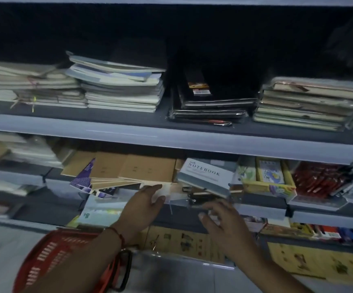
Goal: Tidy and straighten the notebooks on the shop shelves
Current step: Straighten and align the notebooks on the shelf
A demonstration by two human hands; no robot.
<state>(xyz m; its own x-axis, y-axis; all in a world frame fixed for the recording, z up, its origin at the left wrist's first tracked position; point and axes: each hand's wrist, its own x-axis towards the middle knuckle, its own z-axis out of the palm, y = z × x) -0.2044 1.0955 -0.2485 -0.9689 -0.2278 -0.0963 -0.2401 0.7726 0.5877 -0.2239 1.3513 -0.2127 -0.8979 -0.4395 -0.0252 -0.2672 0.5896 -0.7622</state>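
A white notebook printed NOTEBOOK lies tilted on the middle shelf, overhanging its front edge. Left of it, several brown kraft notebooks are fanned out, with a purple striped one askew at their left end. My left hand reaches to the shelf edge with straight fingers, its fingertips touching the front of the brown notebooks. My right hand hovers just below the white notebook with fingers spread and blurred, holding nothing I can see. On the upper shelf lie uneven stacks of pale notebooks, black notebooks and wrapped notebooks.
A red shopping basket hangs from my left forearm. A yellow crayon box and red pens sit right of the white notebook. Yellow printed pads fill the lowest shelf. The grey shelf lip juts out above my hands.
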